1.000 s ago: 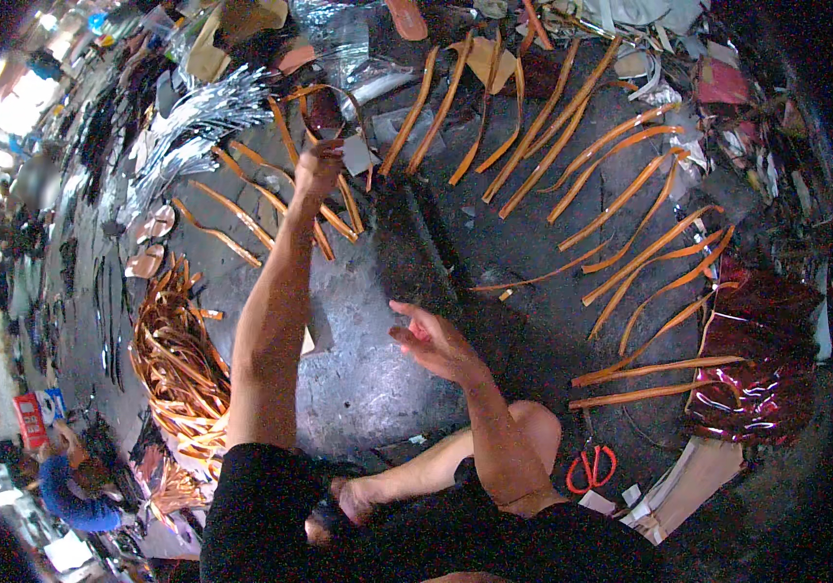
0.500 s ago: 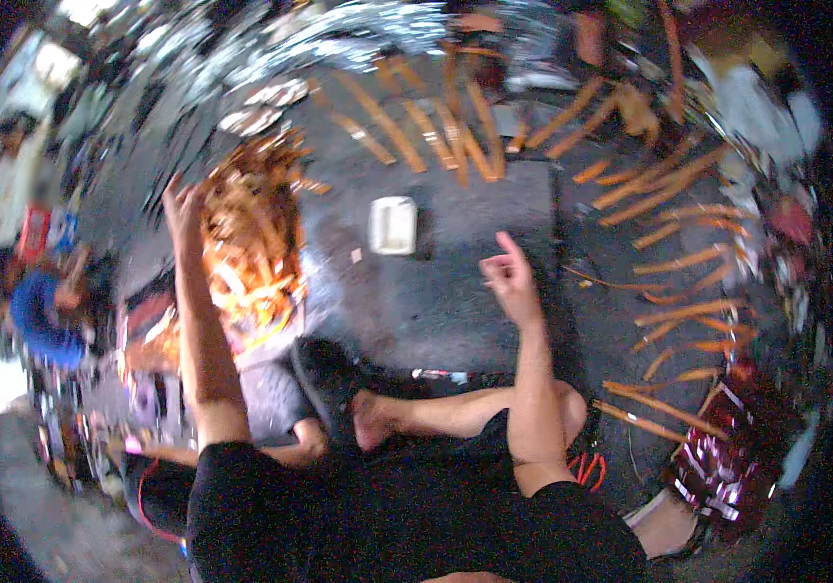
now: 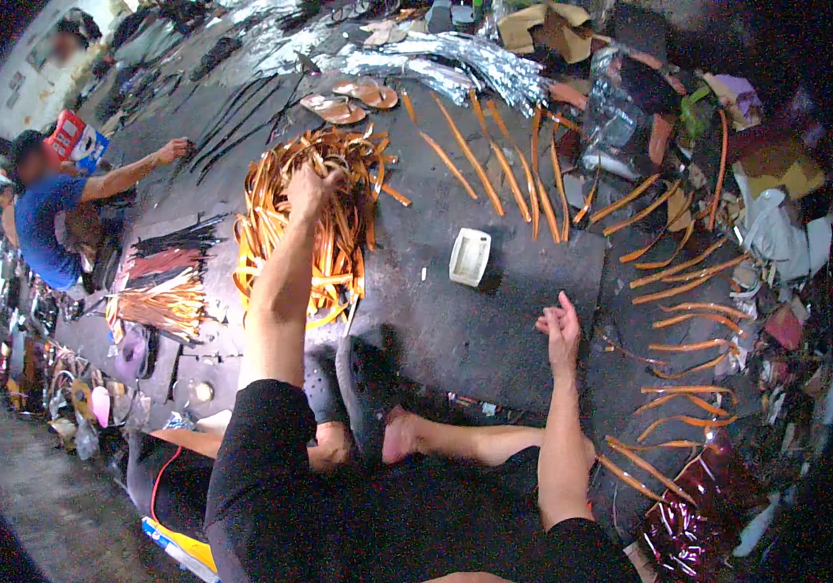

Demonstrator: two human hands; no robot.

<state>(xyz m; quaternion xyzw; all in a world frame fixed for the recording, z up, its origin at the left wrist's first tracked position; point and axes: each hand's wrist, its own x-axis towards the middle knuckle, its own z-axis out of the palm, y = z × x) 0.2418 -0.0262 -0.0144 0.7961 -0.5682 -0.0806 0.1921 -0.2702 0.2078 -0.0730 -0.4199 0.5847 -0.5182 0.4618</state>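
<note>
Left arm (image 3: pixel 280 301) stretched forward, left hand (image 3: pixel 311 190) palm-down, right arm (image 3: pixel 564 428) forward, right hand (image 3: pixel 562 325) loose, fingers (image 3: pixel 569 313) apart

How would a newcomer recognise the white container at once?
Start at the big orange-brown heap under the person's left hand. To its right, on the dark surface, sits a small rectangular white container. Its boxy shape and whiteness set it apart from the long orange-brown strips nearby.
</note>
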